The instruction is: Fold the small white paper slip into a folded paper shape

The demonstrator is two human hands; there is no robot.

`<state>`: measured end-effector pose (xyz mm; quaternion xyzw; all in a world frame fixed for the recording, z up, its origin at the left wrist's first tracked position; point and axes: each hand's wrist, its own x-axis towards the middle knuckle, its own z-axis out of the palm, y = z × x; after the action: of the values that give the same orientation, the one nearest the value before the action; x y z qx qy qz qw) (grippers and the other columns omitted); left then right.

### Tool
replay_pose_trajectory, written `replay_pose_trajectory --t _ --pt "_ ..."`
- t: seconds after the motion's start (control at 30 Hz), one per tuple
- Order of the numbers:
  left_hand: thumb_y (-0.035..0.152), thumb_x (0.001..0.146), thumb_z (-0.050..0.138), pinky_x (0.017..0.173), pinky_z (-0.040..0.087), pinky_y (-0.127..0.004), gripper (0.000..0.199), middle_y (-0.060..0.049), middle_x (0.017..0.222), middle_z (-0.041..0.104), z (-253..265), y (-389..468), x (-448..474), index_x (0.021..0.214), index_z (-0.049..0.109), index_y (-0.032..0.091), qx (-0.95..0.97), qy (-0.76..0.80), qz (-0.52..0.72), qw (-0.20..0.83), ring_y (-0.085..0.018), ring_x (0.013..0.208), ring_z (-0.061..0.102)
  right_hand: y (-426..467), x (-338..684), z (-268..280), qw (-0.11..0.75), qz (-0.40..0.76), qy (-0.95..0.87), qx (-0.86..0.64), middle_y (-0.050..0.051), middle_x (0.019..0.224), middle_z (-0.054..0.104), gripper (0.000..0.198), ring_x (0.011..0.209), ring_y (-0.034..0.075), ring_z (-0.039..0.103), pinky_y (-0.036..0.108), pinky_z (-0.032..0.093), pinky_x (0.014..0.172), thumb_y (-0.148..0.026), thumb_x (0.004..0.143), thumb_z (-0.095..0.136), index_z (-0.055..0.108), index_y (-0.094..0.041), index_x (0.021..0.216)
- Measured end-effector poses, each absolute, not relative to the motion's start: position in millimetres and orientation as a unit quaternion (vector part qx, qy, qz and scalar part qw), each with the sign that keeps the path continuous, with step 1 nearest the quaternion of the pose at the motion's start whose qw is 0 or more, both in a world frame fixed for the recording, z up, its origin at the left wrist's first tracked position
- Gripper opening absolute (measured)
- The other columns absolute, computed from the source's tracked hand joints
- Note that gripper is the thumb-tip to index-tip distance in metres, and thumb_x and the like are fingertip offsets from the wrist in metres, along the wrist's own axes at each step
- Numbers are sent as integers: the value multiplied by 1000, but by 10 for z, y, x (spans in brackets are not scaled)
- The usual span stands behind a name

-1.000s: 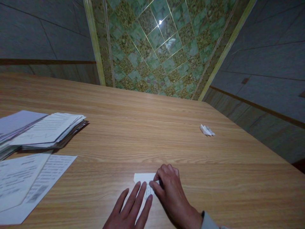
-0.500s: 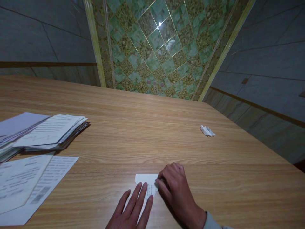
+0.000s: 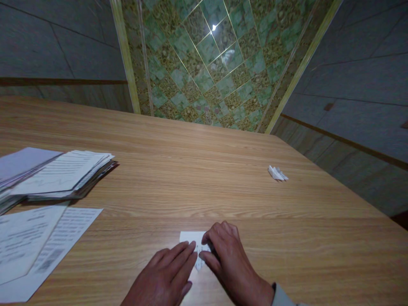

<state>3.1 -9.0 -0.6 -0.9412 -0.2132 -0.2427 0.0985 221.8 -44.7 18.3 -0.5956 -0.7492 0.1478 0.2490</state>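
A small folded white paper [image 3: 192, 236], with print on part of it, lies on the table [image 3: 223, 191] toward six o'clock in the view, its lower end narrowing to a point. It looks light and thin, easy to bend, probably a little stiffer where layers overlap; it would likely slide on the smooth surface or tear under a hard tug. The edges seem the best hold, a fingertip and thumb pinch with the other hand pressing flat. At its eight o'clock the left hand [image 3: 161, 272] is palm down, fingers nearly straight and close together, fingertips over the paper, gripping nothing. At between three and four the right hand [image 3: 227, 250] curls, thumb and fingers a little apart at the paper's edge; whether they pinch it I cannot tell. Farther out, a pleated paper piece [image 3: 277, 173] sits at two o'clock, loose printed sheets [image 3: 27, 244] at nine and a paper stack [image 3: 63, 172] at ten.
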Motion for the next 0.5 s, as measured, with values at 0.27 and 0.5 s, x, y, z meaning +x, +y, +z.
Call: replay_pose_trajectory --t 0.27,0.5 --pt "13 86 68 88 55 -36 20 -3 110 71 150 158 250 102 69 26 -874 -383 -189 -232 -24 104 66 -443 2209 203 240 148 -750 -598 0 98 65 30 94 23 57 40 41 89 -8 83 83 60 -22 96" --pt "14 89 63 79 53 -35 10 -2 99 66 188 197 317 87 62 24 -864 -401 -186 -240 -23 95 65 -447 2198 229 234 152 -754 -595 0 98 65 26 94 23 57 40 41 90 -10 85 81 59 -22 94"
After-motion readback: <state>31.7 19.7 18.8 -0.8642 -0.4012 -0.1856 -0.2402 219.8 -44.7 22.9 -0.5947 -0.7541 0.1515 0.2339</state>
